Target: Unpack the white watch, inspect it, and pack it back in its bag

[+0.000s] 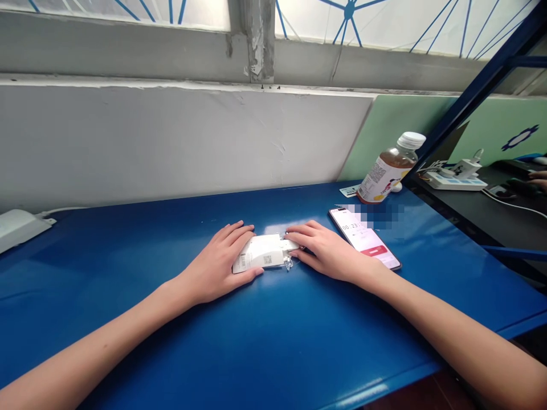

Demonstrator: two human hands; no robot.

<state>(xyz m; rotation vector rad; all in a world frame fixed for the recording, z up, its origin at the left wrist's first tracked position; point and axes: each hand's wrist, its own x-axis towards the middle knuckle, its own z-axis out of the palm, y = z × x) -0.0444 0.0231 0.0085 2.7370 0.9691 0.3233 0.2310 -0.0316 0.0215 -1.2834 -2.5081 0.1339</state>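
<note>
A small flat white box [260,252] with a printed code square and a barcode label lies on the blue table [239,347]. My left hand [225,256] is closed around its left part, thumb along the near edge and fingers along the far edge. At the box's right end, a smaller white piece [290,245] sticks out, its kind unclear. The fingertips of my right hand [327,249] are closed on that piece from the right. Crumpled clear plastic [289,263] shows at the box's right end, between the two hands.
A phone [363,236] with a running timer lies beside my right wrist. Behind it stands a drink bottle [390,171] with a white cap. A white device [21,228] sits at the far left. To the right are a power strip [455,180] and part of another person's hand [539,181].
</note>
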